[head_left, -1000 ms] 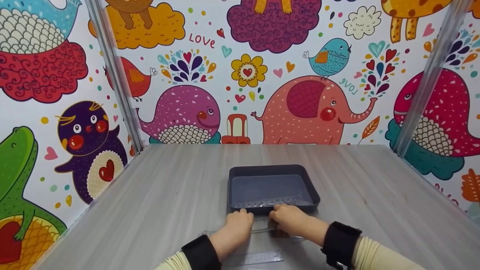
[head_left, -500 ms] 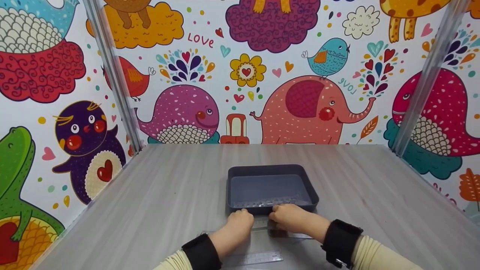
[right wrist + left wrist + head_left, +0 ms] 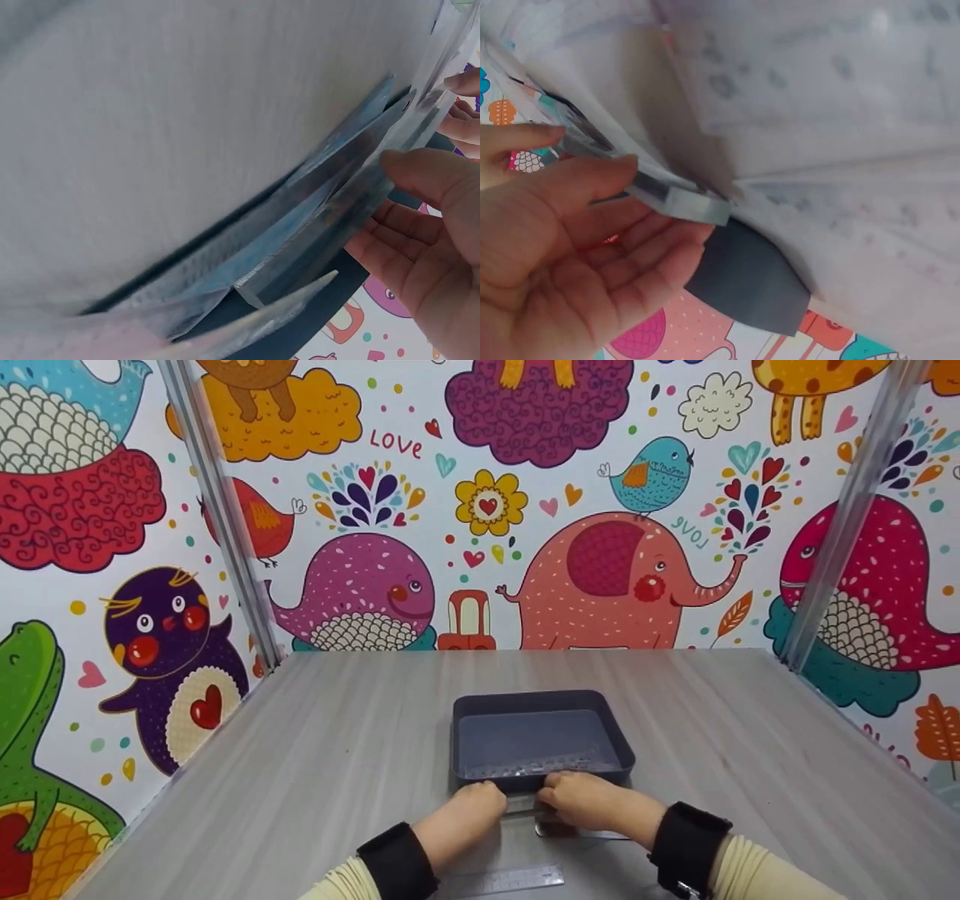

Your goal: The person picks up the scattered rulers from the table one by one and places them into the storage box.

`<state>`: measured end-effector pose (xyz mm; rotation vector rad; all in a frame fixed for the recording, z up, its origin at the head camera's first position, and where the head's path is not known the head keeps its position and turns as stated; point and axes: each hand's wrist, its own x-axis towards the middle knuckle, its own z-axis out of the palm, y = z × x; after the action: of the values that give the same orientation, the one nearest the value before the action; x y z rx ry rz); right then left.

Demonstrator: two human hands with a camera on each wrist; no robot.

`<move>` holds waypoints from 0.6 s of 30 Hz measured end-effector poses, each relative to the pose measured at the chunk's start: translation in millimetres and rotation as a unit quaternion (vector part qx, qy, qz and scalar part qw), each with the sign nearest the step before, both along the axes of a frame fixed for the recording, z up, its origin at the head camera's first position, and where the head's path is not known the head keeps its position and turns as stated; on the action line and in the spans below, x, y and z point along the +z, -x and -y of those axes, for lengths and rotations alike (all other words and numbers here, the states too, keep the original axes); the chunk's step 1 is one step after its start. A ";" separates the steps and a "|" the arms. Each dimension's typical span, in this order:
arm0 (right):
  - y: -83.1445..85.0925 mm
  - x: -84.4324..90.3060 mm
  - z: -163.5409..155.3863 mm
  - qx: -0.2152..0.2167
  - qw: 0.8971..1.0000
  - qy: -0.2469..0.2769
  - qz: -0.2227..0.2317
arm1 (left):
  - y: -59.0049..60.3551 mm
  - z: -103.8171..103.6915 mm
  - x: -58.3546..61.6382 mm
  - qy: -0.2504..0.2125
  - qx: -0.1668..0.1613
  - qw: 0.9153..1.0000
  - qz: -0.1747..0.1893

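Both hands hold one clear plastic ruler (image 3: 523, 804) between them, close in front of the near wall of a dark grey box (image 3: 532, 733). My left hand (image 3: 466, 817) pinches it with thumb and fingers; in the left wrist view the ruler's thick clear end (image 3: 696, 206) sticks out past the fingertips. My right hand (image 3: 589, 802) pinches its other side, where the long clear edge of the ruler (image 3: 300, 251) shows in the right wrist view. Bumpy clear pieces (image 3: 532, 767) lie inside the box along its near side.
A second clear ruler (image 3: 517, 879) with printed marks lies flat on the grey wood-look table (image 3: 360, 750) nearer to me. Another clear flat strip (image 3: 577, 832) lies under my right forearm. Cartoon-printed walls (image 3: 480, 510) enclose the table.
The clear strip that stuck out left of my left hand no longer shows. Between the hands, the ruler's marked face has turned to a narrower, plainer edge. The hands have barely moved.
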<state>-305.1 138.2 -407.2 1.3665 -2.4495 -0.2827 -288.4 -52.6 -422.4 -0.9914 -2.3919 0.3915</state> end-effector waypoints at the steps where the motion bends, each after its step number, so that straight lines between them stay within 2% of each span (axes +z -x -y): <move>1: 0.6 -0.6 0.1 -0.002 1.000 0.001 0.006 | -0.6 1.7 0.9 0.006 -0.007 1.000 -0.002; 2: 0.9 -0.4 0.4 -0.004 1.000 0.002 0.013 | -3.2 3.2 5.1 0.010 -0.014 1.000 0.001; 3: 1.2 0.0 0.6 -0.008 1.000 0.002 0.021 | -12.4 3.0 17.2 0.019 -0.003 1.000 0.021; 4: 1.3 1.1 0.8 -0.013 0.999 0.002 0.029 | -13.3 3.5 20.5 0.023 -0.003 0.999 0.032; 5: 1.4 2.1 1.0 -0.017 0.999 0.001 0.036 | -13.5 4.0 22.6 0.024 -0.005 0.999 0.040; 7: 1.6 3.3 1.2 -0.019 0.999 0.005 0.037 | -11.9 3.8 26.0 0.018 0.001 0.996 0.083; 10: 1.4 3.3 1.6 -0.018 1.000 0.015 0.017 | -8.1 3.6 28.0 0.003 0.006 0.992 0.126; 18: 1.8 -0.4 3.7 -0.036 0.998 0.045 -0.009 | 0.8 8.4 26.5 -0.023 -0.025 0.992 0.125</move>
<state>-306.9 134.5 -407.6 1.2366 -2.4674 -0.1994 -289.3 -61.0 -395.9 -1.1342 -2.5783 0.2019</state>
